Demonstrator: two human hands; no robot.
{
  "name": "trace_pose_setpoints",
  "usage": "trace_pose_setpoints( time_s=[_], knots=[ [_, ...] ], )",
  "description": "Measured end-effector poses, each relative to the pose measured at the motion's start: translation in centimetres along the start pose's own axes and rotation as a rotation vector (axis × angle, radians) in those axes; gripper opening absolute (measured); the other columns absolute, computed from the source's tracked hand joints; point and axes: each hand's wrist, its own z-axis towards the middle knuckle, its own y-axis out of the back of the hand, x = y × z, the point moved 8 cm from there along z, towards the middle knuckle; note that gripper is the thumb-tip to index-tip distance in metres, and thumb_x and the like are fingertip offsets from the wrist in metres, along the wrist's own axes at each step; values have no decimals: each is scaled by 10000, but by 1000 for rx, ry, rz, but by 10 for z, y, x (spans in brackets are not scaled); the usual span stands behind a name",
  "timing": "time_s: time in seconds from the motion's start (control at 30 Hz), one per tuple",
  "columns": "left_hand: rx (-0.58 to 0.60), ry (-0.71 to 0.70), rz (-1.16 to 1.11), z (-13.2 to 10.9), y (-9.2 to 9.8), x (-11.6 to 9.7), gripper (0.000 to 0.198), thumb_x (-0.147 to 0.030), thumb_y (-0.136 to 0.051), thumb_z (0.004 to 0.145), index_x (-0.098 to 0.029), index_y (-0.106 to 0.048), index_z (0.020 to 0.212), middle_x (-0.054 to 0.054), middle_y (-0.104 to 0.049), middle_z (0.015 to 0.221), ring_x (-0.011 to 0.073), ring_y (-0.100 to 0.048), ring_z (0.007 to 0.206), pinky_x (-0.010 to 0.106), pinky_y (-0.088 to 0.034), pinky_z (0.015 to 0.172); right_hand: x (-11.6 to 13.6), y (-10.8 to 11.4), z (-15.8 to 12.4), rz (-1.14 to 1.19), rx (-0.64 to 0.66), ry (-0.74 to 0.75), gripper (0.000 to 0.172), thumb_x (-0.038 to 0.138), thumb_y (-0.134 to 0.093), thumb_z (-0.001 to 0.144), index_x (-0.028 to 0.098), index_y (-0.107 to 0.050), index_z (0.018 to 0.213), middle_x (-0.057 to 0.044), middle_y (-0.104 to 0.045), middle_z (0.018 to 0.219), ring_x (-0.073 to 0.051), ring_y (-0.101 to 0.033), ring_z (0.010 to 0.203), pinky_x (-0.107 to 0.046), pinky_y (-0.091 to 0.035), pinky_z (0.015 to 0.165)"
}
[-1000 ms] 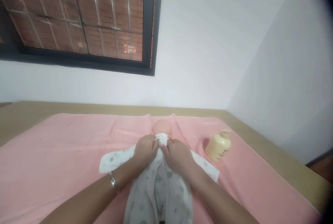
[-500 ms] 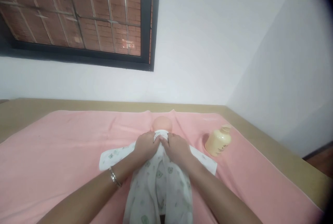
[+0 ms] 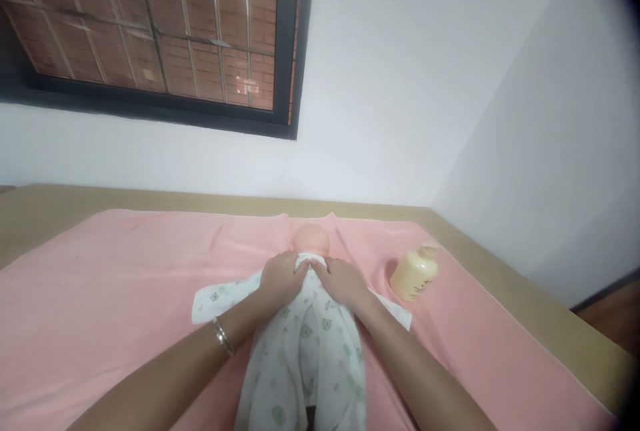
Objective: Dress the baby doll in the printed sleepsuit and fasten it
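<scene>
Tan table [image 3: 500, 281]; a pink cloth [image 3: 130, 284], creased, covers most of the visible top, far and right margins bare. On the cloth: doll [image 3: 311, 238], centre; white printed garment [image 3: 277, 357], spread to both sides; yellow bottle [image 3: 414, 275], right, standing.

Home-like room, exact kind unclear: white walls [image 3: 375, 84], barred window [image 3: 145, 37] facing brickwork [image 3: 206, 65], pink cloth [image 3: 150, 297] over tabletop [image 3: 490, 272], doll-like figure [image 3: 311, 239] toward far edge, cream bottle [image 3: 414, 275] near right edge.
</scene>
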Motion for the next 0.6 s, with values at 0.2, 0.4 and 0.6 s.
trace_pose_setpoints(
  time_s=[0.2,0.4,0.6],
  knots=[
    [-2,6,-9,-1,-2,1,376,-430,-295,898,-187,-555,780,56,-623,807,196,-558,760,291,-359,667,-1,0,0,-1,-20,4,853,713,-24,835,151,-642,1007,-153,-662,940,-265,-605,875,-330,-396,695],
    [8,7,-20,-1,-2,1,381,-430,-294,898,-184,-562,787,64,-629,826,193,-564,775,286,-364,673,0,0,0,-1,-30,8,846,718,-30,831,159,-642,1000,-145,-661,930,-257,-605,853,-321,-392,674],
    [6,9,-27,-1,-2,1,394,-439,-288,898,-182,-566,787,65,-629,822,194,-563,766,287,-364,668,0,0,0,-9,-32,0,831,710,-38,838,160,-643,985,-146,-661,931,-257,-606,850,-321,-392,675]
  ],
)
